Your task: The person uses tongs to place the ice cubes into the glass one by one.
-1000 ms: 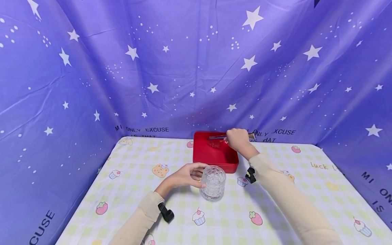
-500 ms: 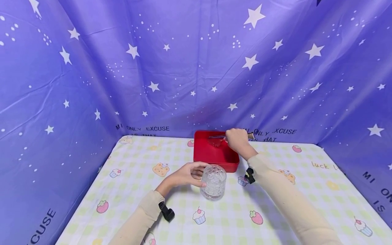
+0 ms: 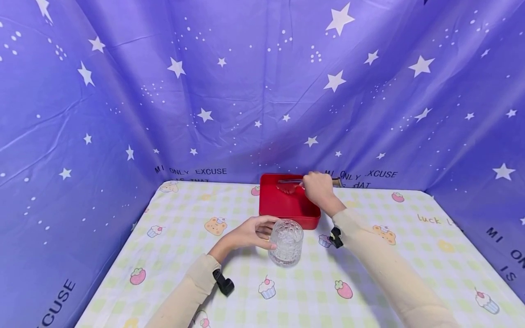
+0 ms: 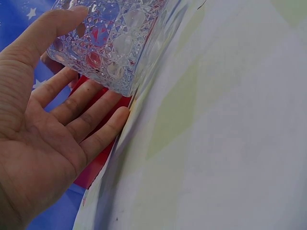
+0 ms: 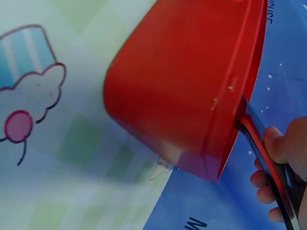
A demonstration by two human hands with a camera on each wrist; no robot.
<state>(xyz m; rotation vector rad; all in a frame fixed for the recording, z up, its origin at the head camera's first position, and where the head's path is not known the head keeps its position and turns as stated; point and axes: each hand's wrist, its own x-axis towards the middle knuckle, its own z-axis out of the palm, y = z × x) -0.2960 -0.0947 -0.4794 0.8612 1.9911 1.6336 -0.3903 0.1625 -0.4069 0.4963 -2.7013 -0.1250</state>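
A clear textured glass stands upright on the patterned tablecloth, in front of the red tray. My left hand holds it from the left side. In the left wrist view the thumb presses the near wall of the glass, an index finger shows partly behind it, and the other fingers spread below. My right hand grips shiny metal tongs over the tray's right rim, their front ends reaching inside. The right wrist view shows the tongs crossing that rim, with fingers wrapped round them.
The red tray sits at the table's back edge, close behind the glass. A blue-purple star-printed curtain rises right behind and along both sides. The tablecloth has cupcake, bear and strawberry prints.
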